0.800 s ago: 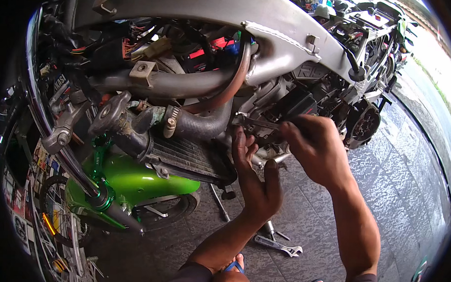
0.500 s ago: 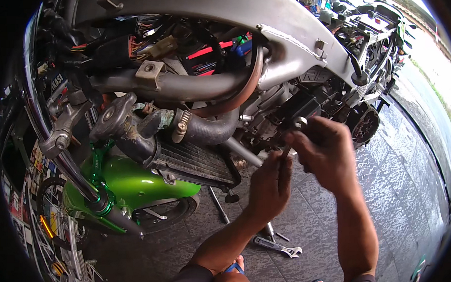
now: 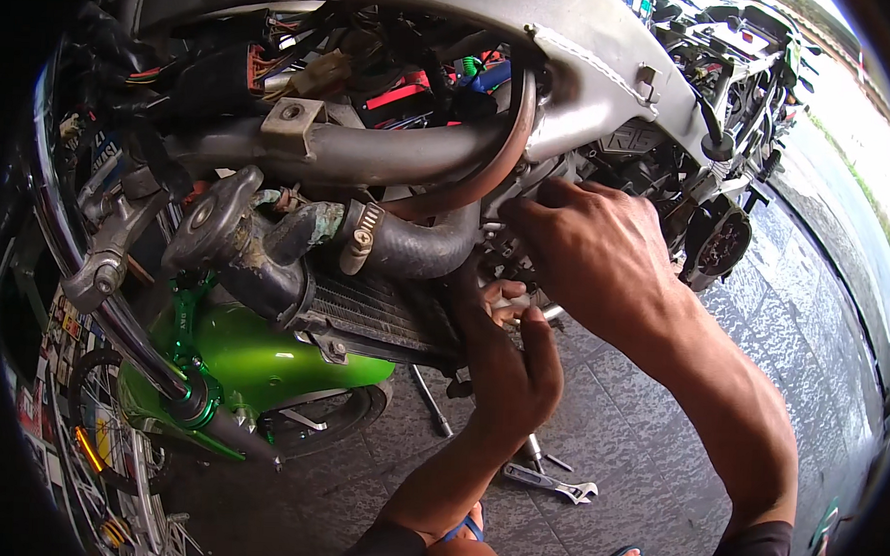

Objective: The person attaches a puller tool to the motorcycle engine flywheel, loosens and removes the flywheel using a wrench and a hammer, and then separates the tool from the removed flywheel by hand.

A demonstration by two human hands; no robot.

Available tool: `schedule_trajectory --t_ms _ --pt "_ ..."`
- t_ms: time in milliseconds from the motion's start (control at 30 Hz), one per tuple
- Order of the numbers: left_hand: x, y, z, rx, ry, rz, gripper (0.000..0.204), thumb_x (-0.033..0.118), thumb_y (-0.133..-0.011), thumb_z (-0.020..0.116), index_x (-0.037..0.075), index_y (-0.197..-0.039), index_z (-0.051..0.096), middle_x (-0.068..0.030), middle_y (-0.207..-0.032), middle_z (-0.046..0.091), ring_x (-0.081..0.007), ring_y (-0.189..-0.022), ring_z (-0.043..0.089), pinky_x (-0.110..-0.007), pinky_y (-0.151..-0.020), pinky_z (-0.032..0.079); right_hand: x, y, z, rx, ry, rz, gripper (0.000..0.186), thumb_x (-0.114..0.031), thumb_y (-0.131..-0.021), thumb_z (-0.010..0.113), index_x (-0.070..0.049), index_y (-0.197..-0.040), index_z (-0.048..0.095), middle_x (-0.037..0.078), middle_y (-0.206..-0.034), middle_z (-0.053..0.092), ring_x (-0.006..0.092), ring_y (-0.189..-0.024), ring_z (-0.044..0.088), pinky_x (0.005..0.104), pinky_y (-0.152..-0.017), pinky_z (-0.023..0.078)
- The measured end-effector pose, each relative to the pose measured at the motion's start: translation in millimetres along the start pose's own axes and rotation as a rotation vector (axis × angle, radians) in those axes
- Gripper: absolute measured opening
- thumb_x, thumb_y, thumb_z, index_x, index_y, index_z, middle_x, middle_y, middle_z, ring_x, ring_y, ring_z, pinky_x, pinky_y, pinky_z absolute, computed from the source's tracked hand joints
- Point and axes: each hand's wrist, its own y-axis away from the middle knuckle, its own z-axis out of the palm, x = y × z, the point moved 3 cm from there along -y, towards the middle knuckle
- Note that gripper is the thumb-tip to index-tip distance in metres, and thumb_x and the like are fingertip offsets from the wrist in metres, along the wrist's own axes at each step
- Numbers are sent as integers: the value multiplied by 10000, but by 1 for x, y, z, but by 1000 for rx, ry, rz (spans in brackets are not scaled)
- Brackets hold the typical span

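A stripped motorcycle fills the view, with a silver frame (image 3: 589, 77) and an engine (image 3: 645, 172) underneath. My right hand (image 3: 593, 249) reaches into the engine area just below the frame, beside the black radiator hose (image 3: 417, 246). Its fingertips press against engine parts, and I cannot tell whether it holds anything. My left hand (image 3: 509, 364) is below it, thumb up, fingers wrapped around a short metal tool shaft (image 3: 524, 303) next to the radiator (image 3: 365, 310).
A hose clamp (image 3: 363, 236) and a radiator cap (image 3: 212, 211) sit left of the hands. A green fender (image 3: 256, 355) covers the front tyre (image 3: 347, 422). An open wrench (image 3: 551, 483) and a thin rod (image 3: 431, 405) lie on the dark tiled floor. More motorcycles (image 3: 747, 53) stand behind.
The view has come closer to the engine. My right hand moved up and left, deeper under the frame. My left hand turned and closed on the metal shaft below it.
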Motion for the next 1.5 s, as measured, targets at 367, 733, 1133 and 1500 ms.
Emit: schedule_trajectory --t_ms 367,733,1133,1500 --pt "15 -28 -2 -16 -4 -121 792 -119 -813 435 -62 -1496 40 -307 -1428 311 -226 -1010 550 -327 -863 488 19 -18 8 123 168 -245 233 -69 -789 686 -108 -1016 716 116 -991 710 274 -968 686 394 -835 547" --pt "33 -38 -13 -66 122 -249 680 297 -976 349 -106 -1468 108 -292 -1442 327 -335 -1322 390 -397 -1076 334 2 4 -2 -55 -126 71 111 -119 -782 654 -17 -814 683 170 -719 690 310 -751 714 405 -659 573" --pt "31 -39 -14 11 365 -395 684 445 -1005 234 -56 -1468 287 -230 -1523 330 -290 -1431 281 -428 -1169 188 -49 42 54 271 -300 451 166 -150 -876 553 8 -829 534 172 -686 649 318 -568 682 404 -450 538" --pt "19 -30 -12 90 378 -399 700 521 -981 267 26 -1474 319 -150 -1485 397 -321 -1359 374 -477 -1130 222 11 -6 -14 -50 -147 62 158 -134 -782 632 -22 -674 660 166 -619 637 352 -573 655 433 -531 528"
